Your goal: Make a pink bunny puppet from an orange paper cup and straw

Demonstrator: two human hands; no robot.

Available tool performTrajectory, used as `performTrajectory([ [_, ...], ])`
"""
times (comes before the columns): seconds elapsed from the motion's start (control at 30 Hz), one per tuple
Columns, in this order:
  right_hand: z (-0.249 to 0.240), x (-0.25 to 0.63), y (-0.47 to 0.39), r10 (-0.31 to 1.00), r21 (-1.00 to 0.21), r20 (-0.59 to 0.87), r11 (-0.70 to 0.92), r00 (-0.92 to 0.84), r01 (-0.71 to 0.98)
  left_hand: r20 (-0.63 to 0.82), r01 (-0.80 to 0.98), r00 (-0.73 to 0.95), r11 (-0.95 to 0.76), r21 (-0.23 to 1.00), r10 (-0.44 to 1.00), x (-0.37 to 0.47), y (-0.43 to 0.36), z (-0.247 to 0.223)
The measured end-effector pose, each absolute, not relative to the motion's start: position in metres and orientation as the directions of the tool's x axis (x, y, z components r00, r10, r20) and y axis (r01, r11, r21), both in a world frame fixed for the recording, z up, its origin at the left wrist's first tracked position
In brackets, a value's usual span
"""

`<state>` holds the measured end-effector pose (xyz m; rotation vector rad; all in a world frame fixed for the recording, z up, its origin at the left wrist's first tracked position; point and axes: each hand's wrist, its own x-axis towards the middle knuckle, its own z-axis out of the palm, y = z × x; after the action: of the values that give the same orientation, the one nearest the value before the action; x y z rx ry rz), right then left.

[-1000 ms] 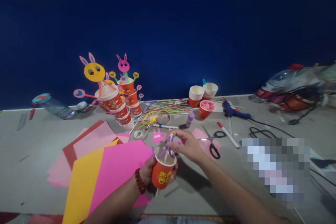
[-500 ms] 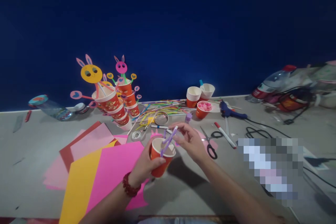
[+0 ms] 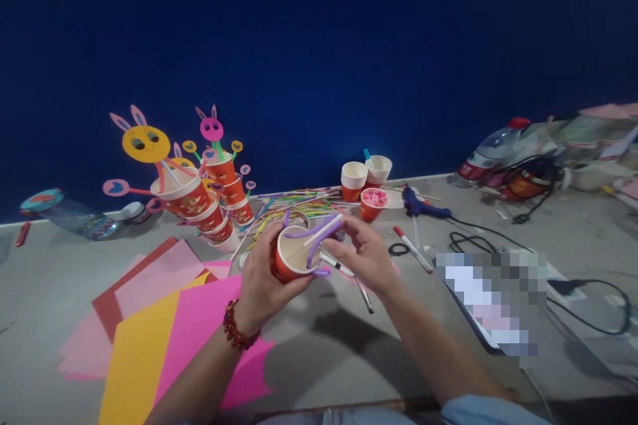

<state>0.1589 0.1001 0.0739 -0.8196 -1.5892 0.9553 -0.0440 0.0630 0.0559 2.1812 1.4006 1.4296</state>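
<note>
My left hand (image 3: 262, 269) is wrapped round an orange-red paper cup (image 3: 295, 255), its white inside tilted towards me. Purple pipe cleaners (image 3: 314, 254) bend over the cup's rim, and one end pokes out low on its right side. A thin white stick (image 3: 319, 232) leans across the mouth beside them. At the upper right of the rim, my right hand (image 3: 369, 252) pinches the top ends of the stick and a pipe cleaner between thumb and fingers. Just below that hand, a black-and-white pen (image 3: 337, 265) and part of the scissors (image 3: 365, 295) show.
Coloured paper sheets (image 3: 199, 339) lie at left. Behind them stand stacked cups with rabbit figures (image 3: 197, 202). Plain cups (image 3: 353, 179), a cup of pink pieces (image 3: 373, 204) and a blue glue gun (image 3: 423, 206) sit further back. A cable and a pixelated device (image 3: 491, 305) lie right.
The cup has been raised slightly and tipped, its mouth now facing me more. My right hand has stayed at the stick's and pipe cleaner's upper ends. The whole view has shifted.
</note>
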Motion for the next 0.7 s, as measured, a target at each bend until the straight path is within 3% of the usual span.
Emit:
performTrajectory([
  [0.4, 0.07, 0.153, 0.106, 0.811, -0.783, 0.574, 0.584, -0.115, 0.215, 0.778, 0.802, 0.169, -0.544, 0.247, 0.604, -0.04, 0.07, 0.043],
  [0.7, 0.067, 0.152, 0.108, 0.81, -0.793, 0.576, 0.586, -0.108, 0.165, 0.789, 0.811, 0.204, -0.551, 0.195, 0.58, -0.041, 0.073, 0.039],
])
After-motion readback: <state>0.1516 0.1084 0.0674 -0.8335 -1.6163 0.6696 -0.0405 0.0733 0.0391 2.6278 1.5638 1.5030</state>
